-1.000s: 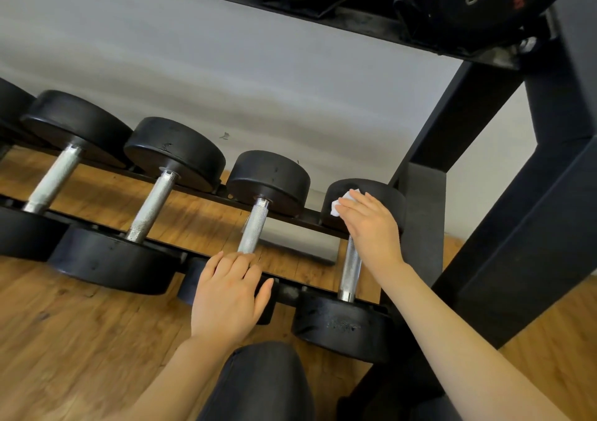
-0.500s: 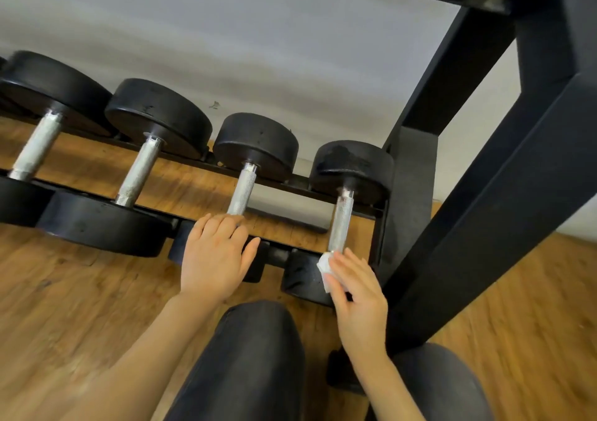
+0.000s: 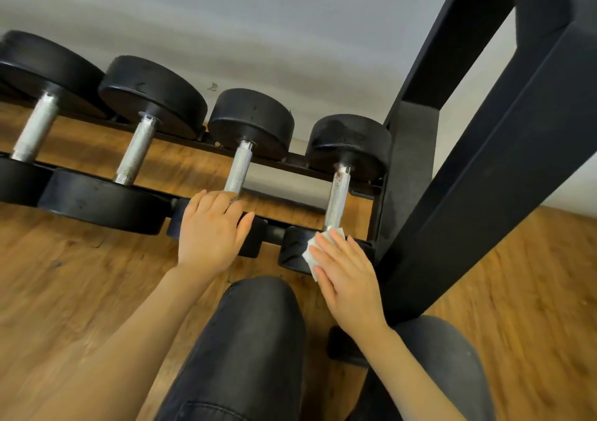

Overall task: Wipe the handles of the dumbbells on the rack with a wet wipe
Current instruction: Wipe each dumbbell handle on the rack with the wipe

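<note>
Your right hand (image 3: pixel 347 270) lies flat, fingers straight, pressing the wet wipe (image 3: pixel 310 255) onto the near head of the rightmost dumbbell (image 3: pixel 349 144), just below the foot of its handle (image 3: pixel 337 194). The wipe shows as a white folded edge at your fingertips; the rest is hidden under the hand. Your left hand (image 3: pixel 211 230) rests with relaxed fingers, holding nothing, on the near head of the next dumbbell (image 3: pixel 252 118), touching the lower end of that dumbbell's handle (image 3: pixel 238 170). Both dumbbells sit across the lower rails of the rack (image 3: pixel 468 194), with two larger ones further to your left, and the rack's upright post stands just right of your working hand.

Assessment: the step in hand appears to be the wiping of the rightmost handle, with the wipe now at the bottom of a stroke and off the knurled steel. A dark reddish patch shows near the top of that handle; whether it is rust or dirt cannot be told.

The next move calls for you to curl the wipe round the knurled handle so that its underside is reached as well. If you judge that handle done, carry the wipe to the handle beside your left hand. Three handles to the left look untouched.
</note>
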